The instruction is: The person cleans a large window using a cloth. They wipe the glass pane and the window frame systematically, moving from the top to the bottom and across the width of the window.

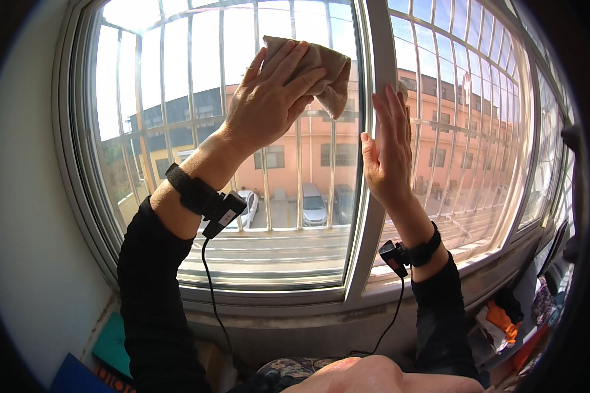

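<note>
My left hand (265, 105) presses a folded brown-grey cloth (332, 73) against the upper part of the left window pane (236, 162). The cloth's loose corner hangs down to the right of my fingers. My right hand (391, 147) is raised at the upright window frame bar (381, 44), fingers extended and thumb apart. Whether its palm touches the bar cannot be made out. A small pale brownish patch shows behind its fingertips; what it is stays unclear. Each wrist wears a black strap with a small cabled device, the left device (224, 214) and the right device (393, 258).
Metal security bars (299, 172) stand outside the glass, with parked cars (313, 206) and a building beyond. A window sill (295, 307) runs below. Teal (115, 344) and blue (71, 376) flat items lie at lower left. Clothing, including an orange piece (502, 319), is heaped at lower right.
</note>
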### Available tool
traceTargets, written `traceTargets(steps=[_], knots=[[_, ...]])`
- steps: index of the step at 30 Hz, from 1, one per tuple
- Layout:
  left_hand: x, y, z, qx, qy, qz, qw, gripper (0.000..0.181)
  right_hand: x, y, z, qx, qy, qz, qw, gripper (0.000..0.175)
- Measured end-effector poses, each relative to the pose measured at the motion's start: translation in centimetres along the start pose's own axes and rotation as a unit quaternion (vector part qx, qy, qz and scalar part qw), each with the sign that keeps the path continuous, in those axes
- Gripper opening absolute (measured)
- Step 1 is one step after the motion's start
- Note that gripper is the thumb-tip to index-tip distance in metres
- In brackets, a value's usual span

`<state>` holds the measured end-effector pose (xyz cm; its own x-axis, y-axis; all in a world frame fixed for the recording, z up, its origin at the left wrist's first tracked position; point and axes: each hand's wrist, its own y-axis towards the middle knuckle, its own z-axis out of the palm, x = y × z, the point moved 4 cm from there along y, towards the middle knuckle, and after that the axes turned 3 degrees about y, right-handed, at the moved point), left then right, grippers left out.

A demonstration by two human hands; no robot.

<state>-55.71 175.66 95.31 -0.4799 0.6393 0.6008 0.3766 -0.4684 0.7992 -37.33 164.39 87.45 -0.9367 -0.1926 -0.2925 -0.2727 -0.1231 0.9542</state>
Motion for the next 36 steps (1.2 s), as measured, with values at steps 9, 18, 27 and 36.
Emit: traceTargets(steps=[9,18,27,36], knots=[[7.4,7.7,0.7,-0.114,0.049,-0.022,0.992,0.042,0.1,0.0,0.1,0.004,0.000,-0.001,1.000,0.075],[15.2,14.1,1.4,-0.102,0.127,-0.064,0.985,0.038,0.5,0.1,0.1,-0.002,-0.008,-0.003,1.000,0.070],[20.2,17.8,0.9,-0.015,0.137,-0.191,0.972,0.047,0.6,0.1,0.1,0.005,0.005,-0.004,1.000,0.069],[20.3,15.0,0.7,-0.070,0.110,-0.183,0.974,0.042,0.3,0.1,0.1,-0.003,-0.005,-0.014,1.000,0.066]])
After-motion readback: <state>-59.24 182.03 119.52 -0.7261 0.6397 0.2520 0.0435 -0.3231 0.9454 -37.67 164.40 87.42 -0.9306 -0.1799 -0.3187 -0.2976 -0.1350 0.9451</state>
